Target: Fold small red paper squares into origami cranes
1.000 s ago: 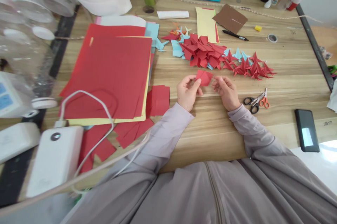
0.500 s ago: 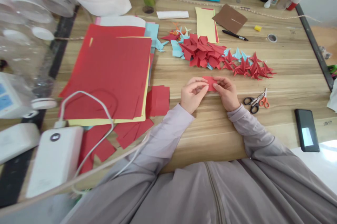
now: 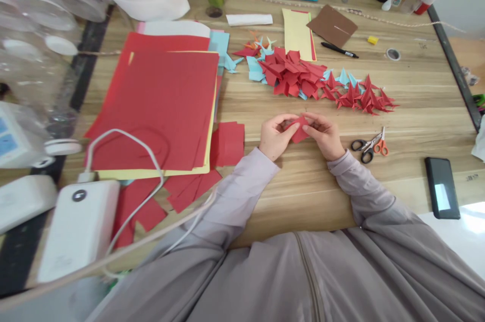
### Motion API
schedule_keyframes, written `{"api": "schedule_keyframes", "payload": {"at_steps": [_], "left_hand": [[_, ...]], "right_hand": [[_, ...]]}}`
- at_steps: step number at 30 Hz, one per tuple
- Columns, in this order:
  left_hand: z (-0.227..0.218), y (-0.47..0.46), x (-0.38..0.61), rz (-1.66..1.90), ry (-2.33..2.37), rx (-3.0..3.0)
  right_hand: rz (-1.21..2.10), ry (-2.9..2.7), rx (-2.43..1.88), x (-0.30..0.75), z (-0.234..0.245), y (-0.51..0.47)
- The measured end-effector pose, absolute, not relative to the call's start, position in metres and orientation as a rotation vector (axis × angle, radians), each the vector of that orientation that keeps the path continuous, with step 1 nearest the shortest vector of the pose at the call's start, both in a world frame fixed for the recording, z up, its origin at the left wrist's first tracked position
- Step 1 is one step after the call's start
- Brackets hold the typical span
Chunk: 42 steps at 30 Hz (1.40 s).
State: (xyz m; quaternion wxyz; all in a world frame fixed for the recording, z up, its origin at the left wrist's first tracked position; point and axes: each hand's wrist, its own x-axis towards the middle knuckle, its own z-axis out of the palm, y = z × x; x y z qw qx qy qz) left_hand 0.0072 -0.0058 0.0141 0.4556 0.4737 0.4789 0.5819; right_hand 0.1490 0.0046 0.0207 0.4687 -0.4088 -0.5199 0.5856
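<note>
Between my two hands is a small piece of red paper (image 3: pixel 300 130), turned so that a corner points toward me. My left hand (image 3: pixel 276 136) pinches its left side between thumb and fingers. On the other side, my right hand (image 3: pixel 326 135) grips it the same way, the thumb lying on the paper's face. Fingers cover part of the paper, so its folds are hard to make out. Just beyond the hands lies a heap of folded red paper pieces (image 3: pixel 291 73), with pointed red paper cranes (image 3: pixel 366 95) to its right and light blue ones (image 3: pixel 346 77) behind.
Large red sheets (image 3: pixel 162 110) are stacked at the left, with small red squares (image 3: pixel 230 144) beside them. A white power bank (image 3: pixel 79 231) trails a cable near my left arm. Scissors (image 3: pixel 367 148) and a black phone (image 3: pixel 441 185) lie to the right.
The red paper has turned from lying square to standing on a corner, and more of it shows toward me. Both hands have shifted their hold slightly.
</note>
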Motion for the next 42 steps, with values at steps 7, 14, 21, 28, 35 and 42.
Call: {"api": "schedule_keyframes", "payload": {"at_steps": [7,14,21,28,35,42], "left_hand": [[0.0144,-0.0052,0.0081,1.436,1.146,1.018],[0.0133,-0.0045,0.0074,1.441,1.138,0.995],[0.0123,-0.0045,0.0076,1.425,1.094,0.860],[0.0132,-0.0048,0.0066,1.414,1.145,0.976],[0.0143,-0.0053,0.0059,1.385,1.046,0.891],[0.0153,-0.0035,0.0066,1.372,1.074,0.757]], "right_hand": [[1.456,-1.201,-1.031,0.1490,0.0226,0.0052],[1.432,-1.115,-1.039,0.1492,0.0210,0.0061],[1.400,-1.122,-1.063,0.1498,0.0172,0.0069],[1.399,-1.166,-1.074,0.1492,0.0222,0.0063],[1.390,-1.239,-1.030,0.1515,0.0250,0.0051],[1.463,-1.082,-1.088,0.1515,0.0179,0.0074]]}}
